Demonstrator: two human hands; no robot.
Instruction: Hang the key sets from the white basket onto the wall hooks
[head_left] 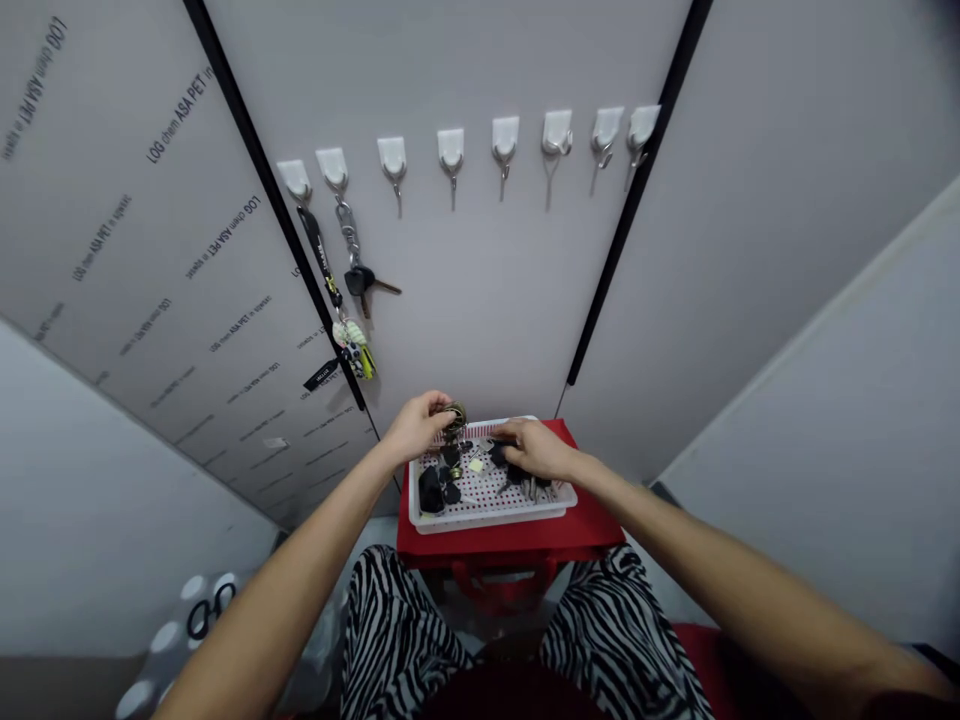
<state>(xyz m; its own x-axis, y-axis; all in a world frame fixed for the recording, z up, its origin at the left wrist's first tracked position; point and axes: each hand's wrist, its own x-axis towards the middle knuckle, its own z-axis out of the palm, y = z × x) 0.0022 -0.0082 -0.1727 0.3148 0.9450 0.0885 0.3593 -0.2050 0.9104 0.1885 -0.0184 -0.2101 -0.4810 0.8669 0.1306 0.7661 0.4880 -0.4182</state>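
Observation:
My left hand (420, 425) is closed around a set of keys on a metal ring (453, 418), lifted just above a white perforated tray (487, 515). My right hand (536, 450) lies in the tray with its fingers curled over a pile of dark keys (501, 455); what it grips is hidden. More black key fobs (436, 490) lie at the tray's left. The tray rests on a red stool (510, 535).
A row of white wall hooks (504, 135) runs across the grey panel ahead. The two leftmost carry a black lanyard with charms (346, 340) and a chain with a black key (360, 278). My zebra-striped trousers (390, 620) are below.

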